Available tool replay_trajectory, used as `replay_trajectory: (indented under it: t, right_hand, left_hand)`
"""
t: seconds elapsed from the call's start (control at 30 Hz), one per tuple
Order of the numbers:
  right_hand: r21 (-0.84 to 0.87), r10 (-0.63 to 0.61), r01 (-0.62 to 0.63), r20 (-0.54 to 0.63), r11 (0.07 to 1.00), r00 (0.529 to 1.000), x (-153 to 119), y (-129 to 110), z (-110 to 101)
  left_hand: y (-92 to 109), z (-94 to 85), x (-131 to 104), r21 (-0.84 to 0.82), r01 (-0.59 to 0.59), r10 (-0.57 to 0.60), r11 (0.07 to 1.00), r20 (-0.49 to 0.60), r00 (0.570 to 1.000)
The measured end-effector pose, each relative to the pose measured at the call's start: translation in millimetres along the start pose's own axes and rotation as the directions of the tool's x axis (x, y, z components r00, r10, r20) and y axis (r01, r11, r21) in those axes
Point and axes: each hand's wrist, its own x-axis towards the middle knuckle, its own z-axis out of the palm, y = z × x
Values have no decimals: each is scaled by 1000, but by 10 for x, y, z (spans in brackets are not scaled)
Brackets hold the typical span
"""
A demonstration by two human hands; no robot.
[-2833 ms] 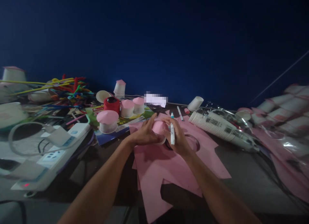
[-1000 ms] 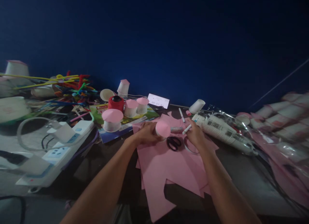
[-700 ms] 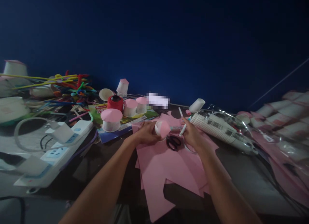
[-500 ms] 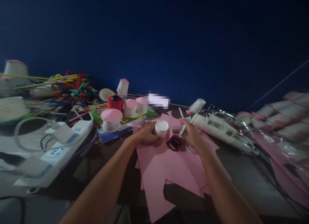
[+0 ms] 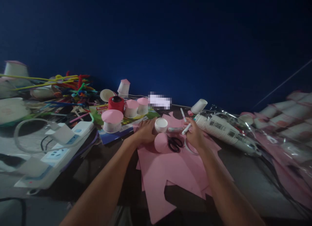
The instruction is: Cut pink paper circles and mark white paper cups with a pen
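A small white cup (image 5: 161, 124) stands upside down on the pink paper (image 5: 177, 164), and my left hand (image 5: 147, 130) is beside it with its fingers round the cup's left side. A pink round piece (image 5: 161, 142) lies just in front of the cup. My right hand (image 5: 193, 131) grips a white marker (image 5: 186, 129), its tip end pointing down and left. Black-handled scissors (image 5: 175, 144) and a roll of tape (image 5: 190, 147) are between the hands. Another white pen (image 5: 182, 114) lies behind my right hand.
Pink-topped cups (image 5: 112, 120), red yarn (image 5: 116, 104) and a booklet (image 5: 104, 135) are at the left. Farther left are pipe cleaners (image 5: 80, 84) and a power strip (image 5: 57, 154). Stacked paper cups (image 5: 219, 130) in plastic lie at the right.
The white cup has shifted slightly back and left with my left hand. The pink round piece now shows in front of it. My right hand has moved slightly right with the marker.
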Motion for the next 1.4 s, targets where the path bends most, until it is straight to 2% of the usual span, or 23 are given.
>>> replay_trajectory:
  t: [0.1, 0.2, 0.3, 0.5, 0.67, 0.73, 0.8, 0.9, 0.93, 0.97, 1.0, 1.03, 1.1, 1.17, 1.2, 1.27, 1.4]
  right_hand:
    - [-4, -12, 12, -30, 1000, 999, 11, 2, -12]
    - [-2, -12, 12, -73, 1000, 997, 26, -11, -34]
    - [-2, -6, 6, -100, 1000, 995, 33, -30, -49]
    - [-29, -27, 24, -104, 999, 994, 33, -32, -44]
    - [-20, -35, 33, -118, 999, 992, 32, -45, -36]
    - [-9, -35, 34, -133, 999, 991, 29, -77, -40]
    - [28, -44, 49, -157, 998, 987, 22, -127, -51]
    - [121, -39, 67, -225, 990, 974, 6, -221, -75]
    - [152, -27, 65, -243, 986, 970, -1, -252, -81]
    - [185, -7, 57, -260, 981, 965, -7, -281, -85]
    - [230, 17, 48, -273, 972, 962, -12, -308, -86]
    - [293, 42, 42, -276, 955, 960, -16, -333, -85]
    - [470, 92, 36, -245, 882, 965, -20, -383, -78]
    - [652, 124, 9, -158, 758, 980, -20, -441, -72]
    - [718, 131, -17, -103, 696, 986, -23, -474, -70]
    - [800, 146, -78, -12, 595, 989, -36, -548, -69]
    - [868, 157, -163, 100, 469, 983, -98, -684, -47]
  left_hand:
    - [-27, -78, -11, 93, -10, 1, 996, 103, 995]
    - [-58, -157, -24, 168, -2, -21, 986, 135, 991]
    - [-76, -192, -34, 250, 33, -62, 968, 108, 992]
    - [-98, -171, -29, 352, 59, -72, 934, 25, 997]
    - [-178, -200, -10, 220, 97, -103, 971, 16, 995]
    - [-207, -204, 3, 115, 130, -124, 985, -52, 991]
    - [-202, -207, 20, 29, 120, -114, 992, -170, 979]
    - [-90, -244, 39, -126, 53, -95, 991, -356, 930]
    - [-29, -267, 38, -274, -2, -118, 962, -420, 900]
    - [39, -295, 33, -458, -74, -159, 886, -449, 879]
    - [109, -323, 23, -625, -133, -200, 770, -433, 879]
    - [173, -349, 9, -753, -182, -223, 632, -402, 888]
    - [273, -385, -23, -901, -206, -225, 382, -307, 925]
    - [321, -390, -50, -959, -176, -187, 223, -219, 958]
    - [327, -381, -60, -972, -155, -158, 178, -184, 970]
    - [321, -347, -71, -983, -108, -83, 146, -121, 989]
    - [309, -274, -73, -979, -31, 63, 203, -18, 998]
